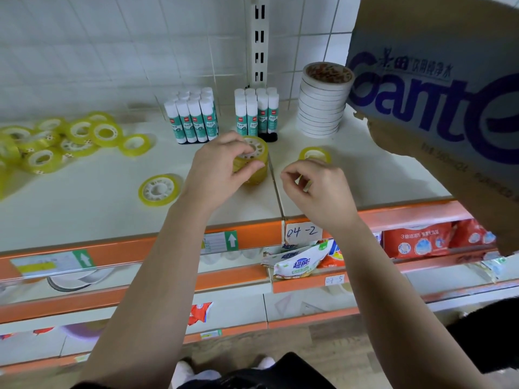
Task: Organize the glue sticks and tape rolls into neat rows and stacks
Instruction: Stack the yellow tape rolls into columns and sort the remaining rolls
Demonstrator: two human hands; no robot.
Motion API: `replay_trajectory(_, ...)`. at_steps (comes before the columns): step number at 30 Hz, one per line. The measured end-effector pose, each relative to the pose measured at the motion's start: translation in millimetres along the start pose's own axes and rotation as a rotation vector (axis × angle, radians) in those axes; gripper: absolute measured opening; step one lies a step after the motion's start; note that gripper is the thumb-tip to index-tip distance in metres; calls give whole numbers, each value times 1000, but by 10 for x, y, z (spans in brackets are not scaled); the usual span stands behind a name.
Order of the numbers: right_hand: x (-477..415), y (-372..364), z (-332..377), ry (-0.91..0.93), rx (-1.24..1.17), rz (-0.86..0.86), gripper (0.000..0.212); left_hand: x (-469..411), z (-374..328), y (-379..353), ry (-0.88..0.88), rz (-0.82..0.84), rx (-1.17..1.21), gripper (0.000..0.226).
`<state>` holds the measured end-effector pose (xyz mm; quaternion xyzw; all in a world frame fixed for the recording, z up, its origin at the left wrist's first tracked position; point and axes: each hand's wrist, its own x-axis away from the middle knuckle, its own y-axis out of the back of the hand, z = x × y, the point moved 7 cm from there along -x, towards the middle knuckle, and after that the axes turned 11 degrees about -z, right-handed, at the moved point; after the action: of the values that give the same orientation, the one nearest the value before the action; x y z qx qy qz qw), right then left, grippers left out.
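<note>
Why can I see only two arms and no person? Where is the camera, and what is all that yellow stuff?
The camera sits on the person's head and looks down, so you see what their eyes see: just their arms. There is only this one picture.

They are standing at a shop shelf. The left hand grips the top of a small stack of yellow tape rolls. The right hand hovers beside it with curled fingers, and I see nothing in it.

Just behind the right hand lies a single roll. Another flat roll lies further left, and a messy pile of rolls waits at the far left.

At the back stand two groups of glue sticks and a tall stack of white tape. A cardboard box fills the right side.
</note>
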<state>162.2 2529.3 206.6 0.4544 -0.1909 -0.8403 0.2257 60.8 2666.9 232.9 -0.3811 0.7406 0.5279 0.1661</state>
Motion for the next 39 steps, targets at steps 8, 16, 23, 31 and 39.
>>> replay_trajectory(8,0,-3,1,-12,0,11,14,9,-2,11,0,37,-7,33)
replay_trajectory(16,1,-4,-2,-22,6,14,11,-56,31,-9,-32,186,-18,38)
replay_trajectory(23,-26,29,58,-12,-20,0,14,-57,49,41,-2,135,-12,44)
replay_trajectory(31,-246,-57,355,18,-92,-25,15,186,234,554,25,-109,-98,39)
replay_trajectory(39,-358,-861,1323,137,-269,33,9,918,983,1512,221,-247,-398,26)
